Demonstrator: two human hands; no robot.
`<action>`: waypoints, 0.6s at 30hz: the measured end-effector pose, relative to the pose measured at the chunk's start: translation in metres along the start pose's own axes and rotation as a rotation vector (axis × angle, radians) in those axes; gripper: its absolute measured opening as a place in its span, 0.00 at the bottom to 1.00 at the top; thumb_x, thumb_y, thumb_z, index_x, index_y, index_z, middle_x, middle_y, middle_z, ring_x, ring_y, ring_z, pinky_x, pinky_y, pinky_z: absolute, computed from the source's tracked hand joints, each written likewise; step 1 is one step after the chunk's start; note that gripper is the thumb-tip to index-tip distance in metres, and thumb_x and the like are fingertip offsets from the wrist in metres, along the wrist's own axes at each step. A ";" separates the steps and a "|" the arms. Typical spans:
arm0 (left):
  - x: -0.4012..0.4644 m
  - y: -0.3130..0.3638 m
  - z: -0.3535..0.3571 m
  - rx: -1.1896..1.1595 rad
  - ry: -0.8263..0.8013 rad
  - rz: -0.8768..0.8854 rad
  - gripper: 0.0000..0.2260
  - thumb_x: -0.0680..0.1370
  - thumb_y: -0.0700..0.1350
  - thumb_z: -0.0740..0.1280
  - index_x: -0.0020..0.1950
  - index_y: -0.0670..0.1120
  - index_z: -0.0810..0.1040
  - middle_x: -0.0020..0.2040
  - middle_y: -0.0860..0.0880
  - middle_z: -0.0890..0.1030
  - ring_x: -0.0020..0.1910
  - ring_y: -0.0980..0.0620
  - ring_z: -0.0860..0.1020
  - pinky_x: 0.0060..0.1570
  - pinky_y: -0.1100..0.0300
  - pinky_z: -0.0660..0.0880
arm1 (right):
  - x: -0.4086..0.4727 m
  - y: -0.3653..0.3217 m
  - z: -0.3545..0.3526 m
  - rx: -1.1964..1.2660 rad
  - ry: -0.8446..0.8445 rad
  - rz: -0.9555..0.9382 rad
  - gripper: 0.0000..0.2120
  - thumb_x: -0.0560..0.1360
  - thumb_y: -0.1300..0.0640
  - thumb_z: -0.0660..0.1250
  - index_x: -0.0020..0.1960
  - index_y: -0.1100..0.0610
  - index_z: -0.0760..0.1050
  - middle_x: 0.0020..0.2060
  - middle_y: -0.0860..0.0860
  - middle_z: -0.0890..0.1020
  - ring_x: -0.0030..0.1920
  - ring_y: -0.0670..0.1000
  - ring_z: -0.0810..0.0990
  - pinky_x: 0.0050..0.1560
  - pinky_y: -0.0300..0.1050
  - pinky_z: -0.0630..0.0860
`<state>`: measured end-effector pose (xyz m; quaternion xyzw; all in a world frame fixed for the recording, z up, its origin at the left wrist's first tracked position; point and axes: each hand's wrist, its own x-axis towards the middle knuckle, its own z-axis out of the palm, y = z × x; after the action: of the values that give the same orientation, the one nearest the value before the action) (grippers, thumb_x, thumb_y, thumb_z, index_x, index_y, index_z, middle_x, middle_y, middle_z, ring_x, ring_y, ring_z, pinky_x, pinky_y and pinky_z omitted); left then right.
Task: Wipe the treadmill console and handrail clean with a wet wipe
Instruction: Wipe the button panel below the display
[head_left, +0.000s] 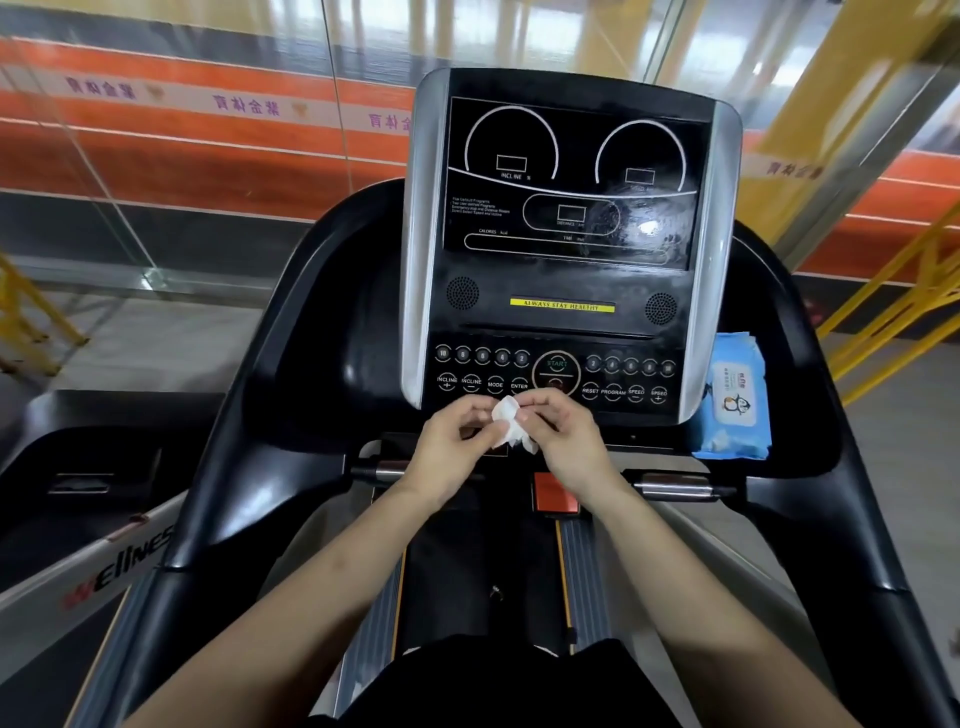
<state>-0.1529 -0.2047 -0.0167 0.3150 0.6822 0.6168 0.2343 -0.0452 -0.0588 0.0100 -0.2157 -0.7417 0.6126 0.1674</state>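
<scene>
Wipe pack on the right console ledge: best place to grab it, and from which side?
Probably the wipe pack is best taken across its long side edges near the lower end, coming from above and the front with the right hand. It lies flat and soft, its left edge close against the console, so a top pinch seems easiest. Both hands now hold the wet wipe.

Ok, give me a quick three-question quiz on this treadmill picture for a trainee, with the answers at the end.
1. True or false: the wet wipe is pressed flat on the console screen.
2. Where is the blue wipe pack? A: on the belt. B: in the tray right of the console. C: in the left hand.
3. What colour is the tab below the right hand?

Key: 1 false, both hands hold it bunched below the buttons. 2 B. 3 Orange-red.
</scene>
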 end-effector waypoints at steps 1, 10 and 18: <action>0.001 -0.001 0.001 -0.020 0.014 -0.012 0.05 0.78 0.48 0.74 0.53 0.56 0.83 0.46 0.55 0.85 0.50 0.57 0.83 0.55 0.61 0.78 | 0.000 0.001 -0.001 0.030 0.001 0.021 0.07 0.80 0.56 0.70 0.53 0.44 0.82 0.51 0.46 0.86 0.47 0.46 0.84 0.46 0.38 0.79; 0.009 0.000 0.015 -0.014 0.094 -0.062 0.06 0.78 0.46 0.74 0.44 0.55 0.81 0.37 0.57 0.80 0.41 0.58 0.79 0.49 0.62 0.74 | 0.002 0.005 -0.012 0.086 0.128 0.027 0.07 0.73 0.59 0.77 0.47 0.48 0.85 0.46 0.49 0.87 0.50 0.49 0.85 0.55 0.46 0.81; 0.009 0.012 0.029 -0.057 0.056 -0.016 0.12 0.82 0.39 0.70 0.62 0.53 0.85 0.55 0.52 0.86 0.57 0.55 0.83 0.61 0.64 0.76 | 0.002 0.005 -0.007 0.143 0.296 -0.029 0.06 0.76 0.58 0.75 0.50 0.49 0.86 0.48 0.46 0.88 0.53 0.43 0.85 0.53 0.35 0.78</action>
<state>-0.1367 -0.1775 -0.0085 0.2854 0.6733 0.6424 0.2291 -0.0429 -0.0512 0.0062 -0.2805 -0.6665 0.6229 0.2986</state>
